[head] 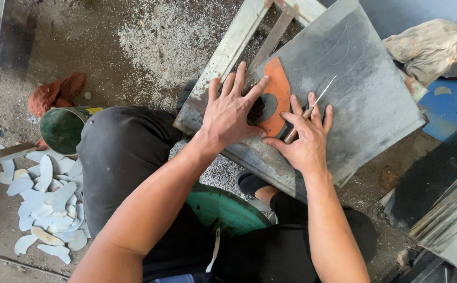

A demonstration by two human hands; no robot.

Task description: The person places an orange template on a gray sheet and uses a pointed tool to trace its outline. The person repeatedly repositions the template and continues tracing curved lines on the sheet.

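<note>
while the left hand lies flat and spread on the orange template to keep it steady on the grey sheet, the right hand is closed around a thin blade. its tip seems to follow the template's edge.

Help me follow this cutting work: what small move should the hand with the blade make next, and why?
Probably draw the thin blade along the orange template's right edge. The left hand presses the template flat on the grey sheet, and the right hand holds the knife's point on the sheet right of that edge.
</note>
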